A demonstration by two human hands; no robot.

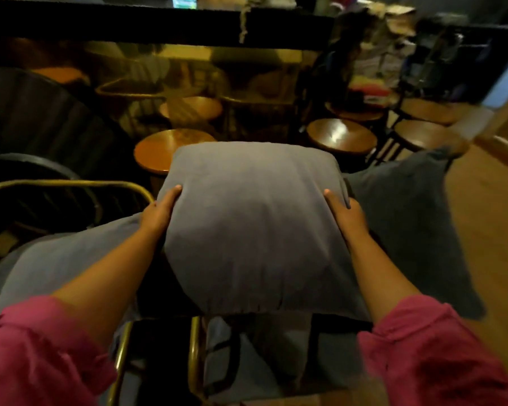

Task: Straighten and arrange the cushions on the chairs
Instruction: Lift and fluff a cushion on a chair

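A plump grey cushion (252, 227) fills the middle of the view, held up between both hands. My left hand (158, 210) grips its left edge and my right hand (345, 213) grips its right edge, thumbs on top. A second grey cushion (68, 259) lies lower left under my left arm. A third grey cushion (411, 218) sits to the right, partly hidden behind the held one. Below, a chair (195, 356) with a brass frame shows grey fabric with dark straps on its seat.
Round wooden stools (340, 136) and a small round wooden table (156, 153) stand just beyond the cushions. A dark brass-rimmed chair back (68, 184) is at left. A black counter (159, 22) runs across the back. Wooden floor (487, 230) lies at right.
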